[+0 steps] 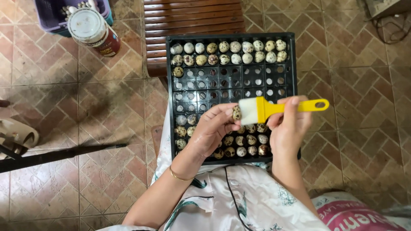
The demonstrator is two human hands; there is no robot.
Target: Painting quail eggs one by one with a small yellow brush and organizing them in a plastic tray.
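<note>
Over the near half of the black egg tray (291, 64), the left hand (212, 130) pinches a single speckled quail egg (236, 113) between thumb and fingertips, lifted just clear of the tray's cells. Right beside it, the right hand (289, 128) is closed round the yellow handle of a pastry brush (274, 107), and the white bristles are touching the egg's right side (bristle tips pressed right up against the shell). The two hands sit close together, nearly knuckle to knuckle, above the tray's near rows.

In the tray's far rows lie two lines of speckled eggs (231, 52), with one more starting a third line at the left. The middle rows stand open. More eggs (244, 143) fill the near rows, partly under the hands.

Beyond the tray's far edge, a slatted wooden bench (192, 17). Well off to the tray's far left, a tin with a pale lid (92, 30), beside a purple basket (47, 15). At the near right of the tray, a pink sack (359, 216) on the tiled floor.
</note>
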